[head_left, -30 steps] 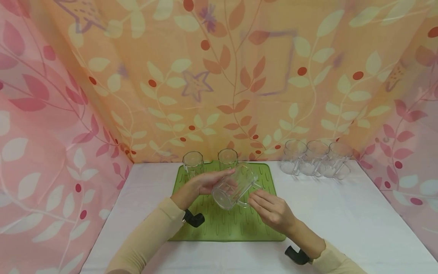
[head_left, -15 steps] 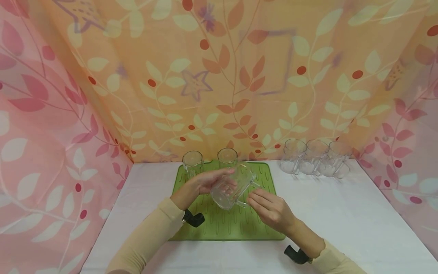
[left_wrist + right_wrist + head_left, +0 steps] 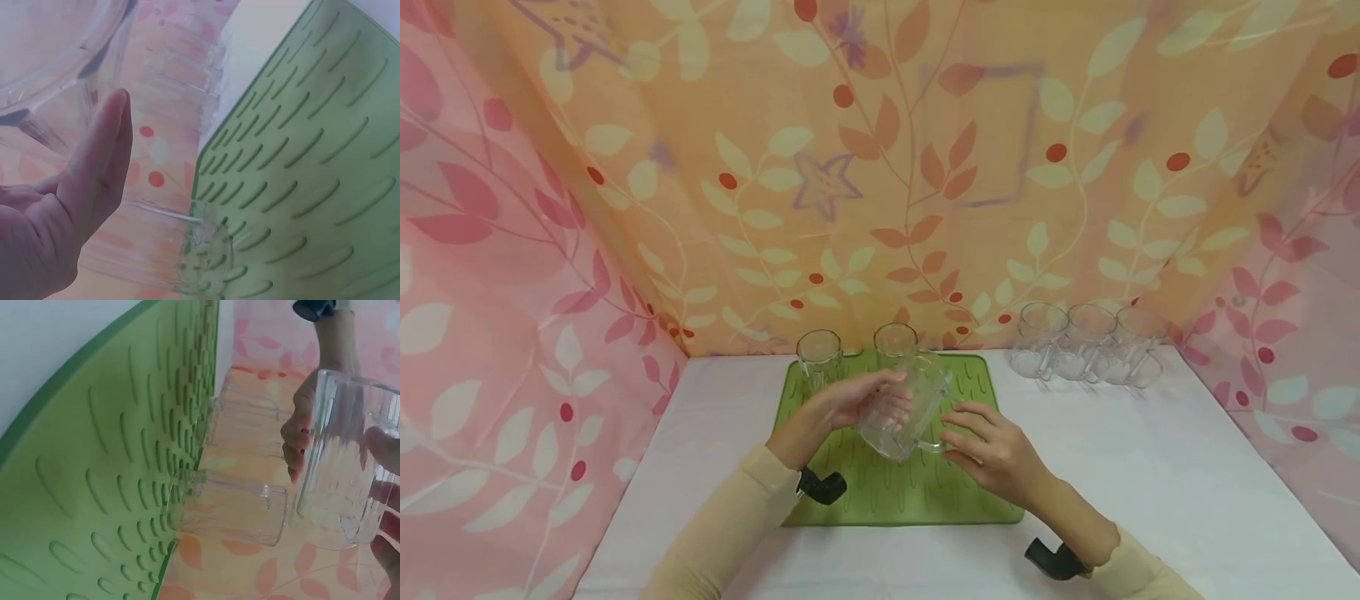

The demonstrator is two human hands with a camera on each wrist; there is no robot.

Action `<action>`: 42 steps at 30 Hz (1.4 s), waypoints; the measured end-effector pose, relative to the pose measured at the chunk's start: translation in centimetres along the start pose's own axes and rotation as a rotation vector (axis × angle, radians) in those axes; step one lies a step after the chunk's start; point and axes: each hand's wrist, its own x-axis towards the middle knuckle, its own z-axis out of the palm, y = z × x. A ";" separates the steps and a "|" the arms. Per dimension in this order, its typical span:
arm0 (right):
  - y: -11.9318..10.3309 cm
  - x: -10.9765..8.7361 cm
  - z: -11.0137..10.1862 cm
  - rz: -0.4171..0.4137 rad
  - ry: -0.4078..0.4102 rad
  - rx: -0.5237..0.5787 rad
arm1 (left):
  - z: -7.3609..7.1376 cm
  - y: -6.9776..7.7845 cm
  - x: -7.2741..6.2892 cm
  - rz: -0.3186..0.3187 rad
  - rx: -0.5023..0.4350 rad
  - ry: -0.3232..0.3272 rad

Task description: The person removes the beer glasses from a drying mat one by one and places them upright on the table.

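A clear glass mug (image 3: pixel 883 442) is held tilted over the green mat (image 3: pixel 895 502), its base toward the lower left and its handle to the right. My left hand (image 3: pixel 856 400) grips the mug's body from the left, thumb on the upper side. At the handle side is my right hand (image 3: pixel 996 454), fingers spread and loosely bent right beside the handle. In the right wrist view, the right thumb (image 3: pixel 382 449) and fingertips overlap the mug's handle side. The left wrist view shows the left hand (image 3: pixel 81 181) close by the mug's thick glass (image 3: pixel 56 87).
At the mat's back edge stand two more glass mugs, one on the left (image 3: pixel 820 354) and one in the middle (image 3: pixel 896 337). Three clear mugs (image 3: pixel 1086 342) stand in a row at the back right of the white table (image 3: pixel 1150 483). Patterned cloth (image 3: pixel 880 167) hangs behind.
My right fingers have loosened and spread from their bunched pose at the handle. The mug has shifted slightly left and turned a little, still in my left hand.
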 end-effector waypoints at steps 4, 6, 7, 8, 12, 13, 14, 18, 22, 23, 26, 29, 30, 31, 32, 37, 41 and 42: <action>0.1 0.0 -0.1 0.077 -0.009 0.081 | 0.0 -0.4 -0.4 0.043 -0.020 0.043; 0.1 0.0 -0.1 0.111 -0.006 0.116 | 0.1 -0.6 -0.7 0.069 -0.019 0.062; 0.1 0.0 -0.2 0.126 -0.003 0.135 | 0.1 -0.7 -0.8 0.078 -0.016 0.074; 0.2 0.0 -0.2 0.141 -0.001 0.151 | 0.1 -0.7 -0.9 0.087 -0.015 0.084; 0.2 -0.1 -0.2 0.198 0.003 0.214 | 0.2 -1.2 -1.4 0.132 0.015 0.134; 0.1 -0.1 -0.2 0.214 0.006 0.229 | 0.3 -1.3 -1.5 0.142 0.020 0.149; 0.1 -0.1 -0.2 0.230 0.007 0.243 | 0.3 -1.4 -1.6 0.151 0.024 0.165; 0.1 -0.2 -0.1 0.292 0.020 0.285 | 0.7 -2.0 -2.0 0.191 0.031 0.237; 0.0 -0.1 -0.1 0.357 0.043 0.298 | 1.2 -2.4 -2.4 0.246 0.022 0.295; 0.0 0.0 -0.1 0.377 0.051 0.301 | 1.4 -2.5 -2.4 0.256 0.017 0.306; -0.1 0.1 -0.1 0.439 0.068 0.320 | 1.8 -2.7 -2.6 0.294 0.031 0.331; -0.1 0.2 -0.1 0.507 0.075 0.378 | 2.0 -2.9 -2.8 0.319 0.055 0.356; -0.1 0.2 -0.1 0.528 0.075 0.398 | 2.0 -3.0 -2.9 0.328 0.061 0.363; 0.0 0.2 -0.2 0.549 0.074 0.418 | 2.1 -3.0 -3.0 0.336 0.066 0.371; -0.1 0.2 -0.2 0.567 0.077 0.441 | 2.1 -3.1 -3.1 0.344 0.069 0.379; 0.0 0.1 -0.3 0.633 0.096 0.552 | 2.4 -3.5 -3.3 0.380 0.086 0.440; 0.3 -0.1 -0.3 0.717 0.058 0.660 | 2.5 -3.9 -3.5 0.413 0.128 0.469; 0.4 -0.2 -0.3 0.743 0.040 0.689 | 2.6 -3.9 -3.6 0.423 0.138 0.468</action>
